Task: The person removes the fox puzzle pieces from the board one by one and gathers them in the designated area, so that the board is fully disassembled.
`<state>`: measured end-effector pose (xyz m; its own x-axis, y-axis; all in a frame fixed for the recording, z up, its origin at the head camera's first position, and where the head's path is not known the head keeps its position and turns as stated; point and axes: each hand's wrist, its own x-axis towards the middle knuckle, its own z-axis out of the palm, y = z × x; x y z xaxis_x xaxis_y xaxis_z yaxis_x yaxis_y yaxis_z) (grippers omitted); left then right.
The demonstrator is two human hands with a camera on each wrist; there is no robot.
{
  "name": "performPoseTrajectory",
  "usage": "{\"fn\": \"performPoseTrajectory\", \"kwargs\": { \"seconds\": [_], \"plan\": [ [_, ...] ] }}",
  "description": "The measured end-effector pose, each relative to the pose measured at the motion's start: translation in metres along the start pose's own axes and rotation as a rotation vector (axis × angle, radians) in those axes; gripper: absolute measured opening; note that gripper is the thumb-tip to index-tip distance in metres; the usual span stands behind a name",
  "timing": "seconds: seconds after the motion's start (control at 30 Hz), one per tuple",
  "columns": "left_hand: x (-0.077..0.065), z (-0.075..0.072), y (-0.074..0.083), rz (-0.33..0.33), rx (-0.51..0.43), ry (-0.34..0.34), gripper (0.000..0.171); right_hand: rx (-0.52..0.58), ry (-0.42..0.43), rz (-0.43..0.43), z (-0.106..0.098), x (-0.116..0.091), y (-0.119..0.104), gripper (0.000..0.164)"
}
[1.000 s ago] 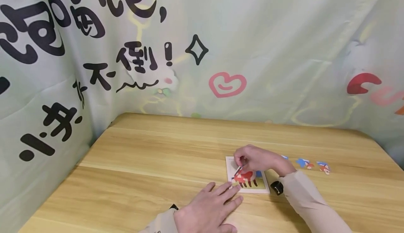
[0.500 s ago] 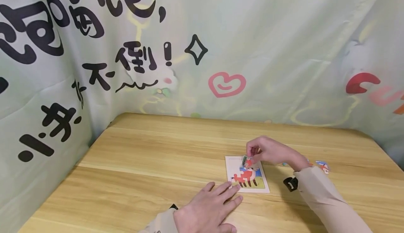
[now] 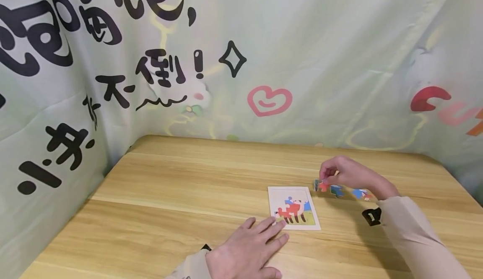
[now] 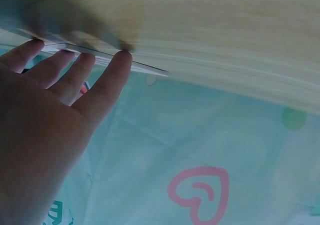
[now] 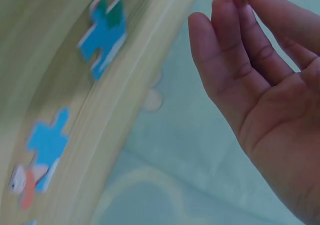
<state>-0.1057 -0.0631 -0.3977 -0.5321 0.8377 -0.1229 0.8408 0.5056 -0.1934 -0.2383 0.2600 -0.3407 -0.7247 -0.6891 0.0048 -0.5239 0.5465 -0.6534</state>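
Note:
A white-bordered jigsaw board (image 3: 275, 195) lies on the table, with fitted pieces showing part of a red animal with dark legs. My left hand (image 3: 247, 249) rests with fingers spread, its fingertips at the board's near left corner; the left wrist view shows these fingers (image 4: 112, 80) against the board's edge. Beyond the board's right side, my right hand (image 3: 349, 173) pinches a red jigsaw piece (image 3: 322, 186) with a dark grey edge. Only a bit of that piece shows at the top of the right wrist view. Close by lies a blue-and-green jigsaw piece (image 3: 336, 191).
Another loose piece (image 3: 362, 194), blue with orange and white, lies farther right, partly under the right forearm. The wooden table (image 3: 170, 195) ends at a printed cloth backdrop (image 3: 320, 61) behind and on the left.
From over the board, my right hand has moved right and away with the red jigsaw piece still pinched. The left hand has stayed in place.

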Motion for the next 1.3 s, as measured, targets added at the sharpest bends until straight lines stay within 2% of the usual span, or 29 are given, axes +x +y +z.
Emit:
{"fn": "performPoseTrajectory", "kwargs": {
  "seconds": [0.23, 0.4, 0.73, 1.0, 1.13, 1.3],
  "plan": [
    [-0.003, 0.001, 0.0, -0.001, 0.015, 0.017, 0.072, -0.031, 0.011, 0.009, -0.006, -0.011, 0.011, 0.017],
    [-0.003, 0.002, 0.0, -0.001, 0.042, 0.041, 0.071, -0.014, -0.008, 0.015, -0.005, -0.02, 0.02, 0.017],
    [-0.002, 0.001, 0.001, 0.001, 0.03, 0.044, 0.071, 0.12, -0.11, 0.049, 0.008, -0.036, 0.028, 0.016],
    [-0.002, 0.001, 0.001, -0.005, 0.031, 0.053, 0.07, 0.178, -0.148, 0.105, 0.011, -0.045, 0.025, 0.017],
    [-0.002, 0.001, 0.002, -0.006, 0.028, 0.048, 0.07, 0.122, -0.136, 0.13, 0.013, -0.046, 0.022, 0.015],
    [-0.002, 0.001, 0.002, -0.003, 0.019, 0.049, 0.07, -0.031, -0.065, 0.126, 0.012, -0.041, 0.016, 0.011]
  ]
}}
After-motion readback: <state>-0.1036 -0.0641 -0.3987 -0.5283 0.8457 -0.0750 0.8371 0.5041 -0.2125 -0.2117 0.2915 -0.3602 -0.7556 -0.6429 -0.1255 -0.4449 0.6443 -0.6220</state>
